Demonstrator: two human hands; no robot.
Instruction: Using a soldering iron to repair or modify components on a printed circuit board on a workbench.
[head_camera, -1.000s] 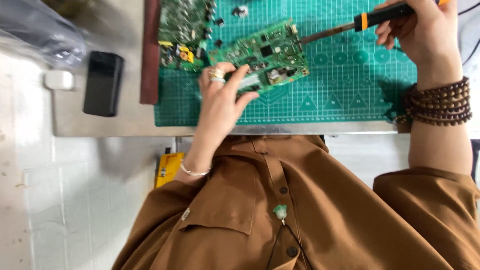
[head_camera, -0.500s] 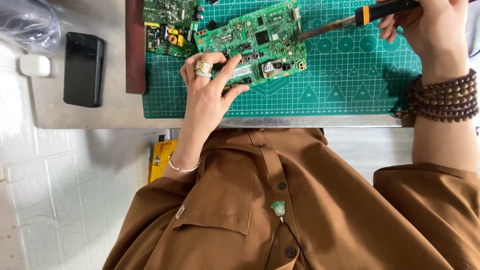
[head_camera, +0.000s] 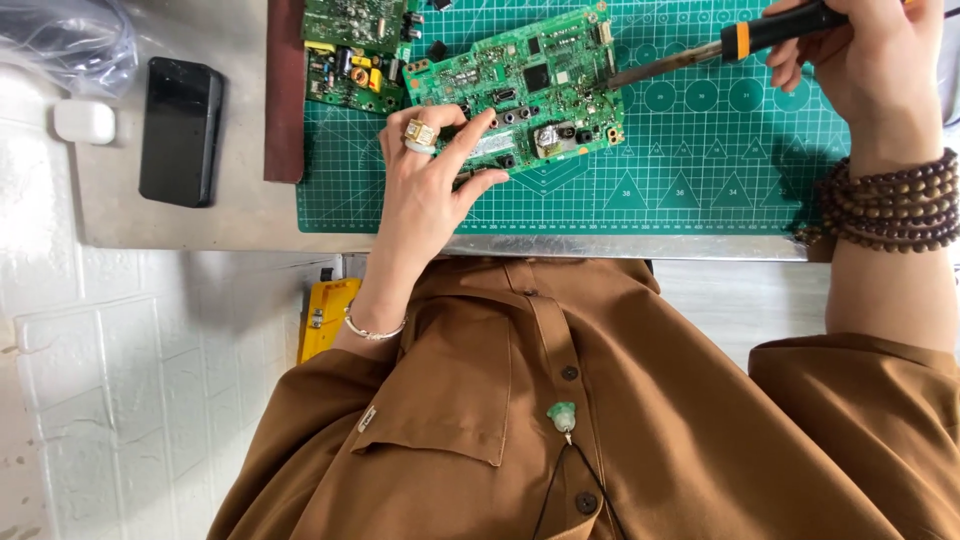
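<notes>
Where the grey metal bench (head_camera: 200, 225) meets the person's brown shirt (head_camera: 600, 420), a green cutting mat (head_camera: 700, 180) with a white grid and printed triangles covers most of the top, reaching nearly to the near edge. On the mat lies a green circuit board (head_camera: 530, 85), tilted, its far corner higher to the right. The left hand (head_camera: 425, 185) rests on the board's near-left edge, fingers spread apart and pressing down on it, thumb at the near side; it is not closed around anything. It wears a gold ring (head_camera: 420, 133), and a thin bangle (head_camera: 375, 328) circles the wrist. The right hand (head_camera: 870, 55) is clamped around the black and orange handle of a screwdriver (head_camera: 720, 48), whose shaft slants down to the left with its tip at the board's right edge. Strands of brown beads (head_camera: 890, 200) wrap that wrist.

A second board (head_camera: 350, 50) sits at the mat's far-left corner, just beside the first, with a few small dark parts near it. A dark red strip (head_camera: 284, 90) lies along the mat's left edge. Further left on the bare metal lies a black phone (head_camera: 180, 130), face up, and beside it a small white case (head_camera: 85, 120). Crumpled clear plastic (head_camera: 60, 40) fills the far-left corner. Below the bench edge the floor (head_camera: 130, 400) is pale tile, and a yellow tool (head_camera: 325, 315) shows just under the bench by the left forearm. A green pendant (head_camera: 562, 414) hangs against the shirt.
</notes>
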